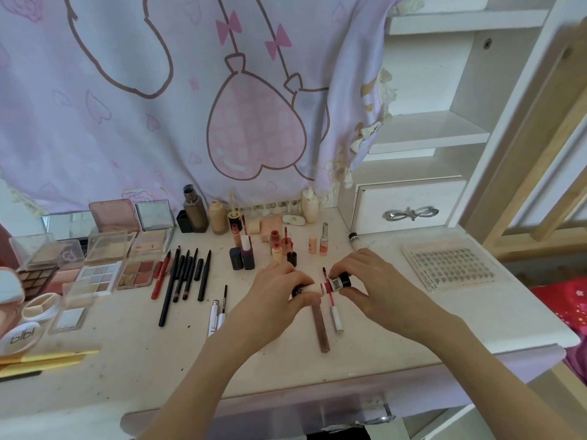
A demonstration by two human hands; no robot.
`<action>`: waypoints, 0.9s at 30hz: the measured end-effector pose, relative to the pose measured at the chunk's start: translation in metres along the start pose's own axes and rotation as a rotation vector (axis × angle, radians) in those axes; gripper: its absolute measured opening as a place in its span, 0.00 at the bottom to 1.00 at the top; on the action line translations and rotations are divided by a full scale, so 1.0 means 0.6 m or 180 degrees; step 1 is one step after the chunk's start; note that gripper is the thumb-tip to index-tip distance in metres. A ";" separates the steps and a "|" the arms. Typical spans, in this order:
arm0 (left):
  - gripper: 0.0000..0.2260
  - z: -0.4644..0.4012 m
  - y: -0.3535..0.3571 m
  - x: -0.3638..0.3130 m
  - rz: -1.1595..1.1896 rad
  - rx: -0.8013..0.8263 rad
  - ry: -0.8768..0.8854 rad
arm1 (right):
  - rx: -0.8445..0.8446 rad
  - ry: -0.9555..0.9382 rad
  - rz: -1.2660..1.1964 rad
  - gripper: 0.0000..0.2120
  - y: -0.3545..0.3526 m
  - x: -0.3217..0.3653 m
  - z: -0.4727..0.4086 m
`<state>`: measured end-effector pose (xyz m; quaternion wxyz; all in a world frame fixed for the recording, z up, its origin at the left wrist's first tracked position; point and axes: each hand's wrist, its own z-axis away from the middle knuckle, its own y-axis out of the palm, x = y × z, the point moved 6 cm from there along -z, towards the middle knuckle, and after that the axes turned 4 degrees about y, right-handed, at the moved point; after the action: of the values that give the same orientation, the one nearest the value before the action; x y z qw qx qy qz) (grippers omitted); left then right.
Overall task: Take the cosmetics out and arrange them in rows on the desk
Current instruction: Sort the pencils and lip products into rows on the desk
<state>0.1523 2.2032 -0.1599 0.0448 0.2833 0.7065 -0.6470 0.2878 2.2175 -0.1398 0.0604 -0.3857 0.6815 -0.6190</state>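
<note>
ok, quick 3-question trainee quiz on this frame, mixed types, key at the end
1. True or false: the left hand and right hand both hold the small labelled tube.
2. Which lies right of the hands? A) eyeshadow palettes B) clear lash tray C) row of pencils
3. Fill in: the long brown tube lies ___ on the desk.

Key: 1 true; 2 B; 3 flat

Both forearms reach forward, hands nearly meeting. The left hand (275, 289) and right hand (359, 277) show curled fingers, apparently pinching.
</note>
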 end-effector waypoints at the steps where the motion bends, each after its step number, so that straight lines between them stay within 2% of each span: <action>1: 0.14 -0.002 0.000 -0.001 0.0042 0.0003 -0.0003 | -0.0016 -0.0018 0.0015 0.08 -0.001 -0.001 0.000; 7: 0.12 -0.002 -0.006 0.016 0.0235 -0.0071 -0.0123 | -0.0200 0.0151 0.0033 0.09 -0.019 -0.034 0.000; 11: 0.05 0.003 -0.021 0.034 0.0512 -0.0465 -0.0352 | -0.0582 0.0597 -0.0882 0.10 -0.027 -0.069 0.006; 15: 0.05 -0.005 -0.001 0.034 0.1041 -0.0755 -0.0609 | -0.0779 0.1227 -0.1971 0.11 0.012 -0.104 0.002; 18: 0.03 -0.021 0.016 0.041 0.1217 -0.1128 -0.0787 | -0.0925 0.1550 -0.2335 0.10 0.043 -0.132 -0.009; 22: 0.05 -0.052 0.039 0.049 0.1021 -0.1368 -0.0960 | -0.0976 0.1869 -0.2441 0.07 0.075 -0.162 -0.028; 27: 0.08 -0.086 0.069 0.066 0.0596 -0.1334 -0.1181 | -0.0948 0.1797 -0.1987 0.06 0.097 -0.173 -0.058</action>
<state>0.1540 2.2654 -0.2055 0.2902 0.2088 0.7752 -0.5209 0.3142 2.3036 -0.2246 -0.3739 -0.3934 0.6040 -0.5837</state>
